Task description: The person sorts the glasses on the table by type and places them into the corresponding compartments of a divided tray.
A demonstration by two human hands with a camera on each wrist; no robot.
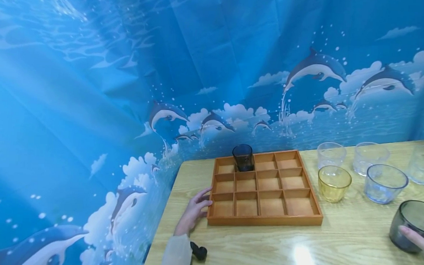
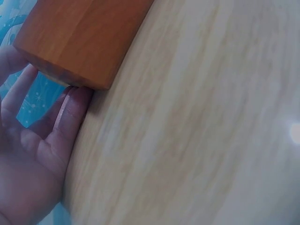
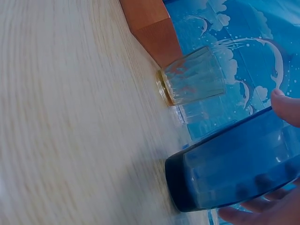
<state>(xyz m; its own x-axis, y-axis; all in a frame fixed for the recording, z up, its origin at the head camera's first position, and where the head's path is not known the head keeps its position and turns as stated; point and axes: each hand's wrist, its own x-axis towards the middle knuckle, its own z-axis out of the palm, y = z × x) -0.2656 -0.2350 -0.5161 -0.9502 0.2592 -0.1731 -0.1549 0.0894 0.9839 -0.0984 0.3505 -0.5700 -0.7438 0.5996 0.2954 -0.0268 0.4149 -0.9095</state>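
Note:
My left hand [image 1: 192, 211] touches the left side of a wooden compartment tray [image 1: 265, 221] with extended fingers; in the left wrist view the fingertips [image 2: 79, 96] are at the tray's corner. A dark smoked glass [image 1: 243, 157] stands tilted in the tray's back row, second compartment from the left. At the right edge, my right hand [image 1: 423, 246] grips a wide grey glass cup [image 1: 404, 232], thumb on the near side and fingers across from it. In the right wrist view this cup [image 3: 225, 164] stands low over the table, looking bluish against the backdrop.
Behind the gripped cup stand a yellow glass [image 1: 334, 184], a bluish glass [image 1: 385, 185] and several clear glasses [image 1: 331, 155]. A blue dolphin-print curtain [image 1: 216, 67] hangs behind the wooden table [image 1: 255, 254]. A small black device [image 1: 198, 252] is by my left wrist.

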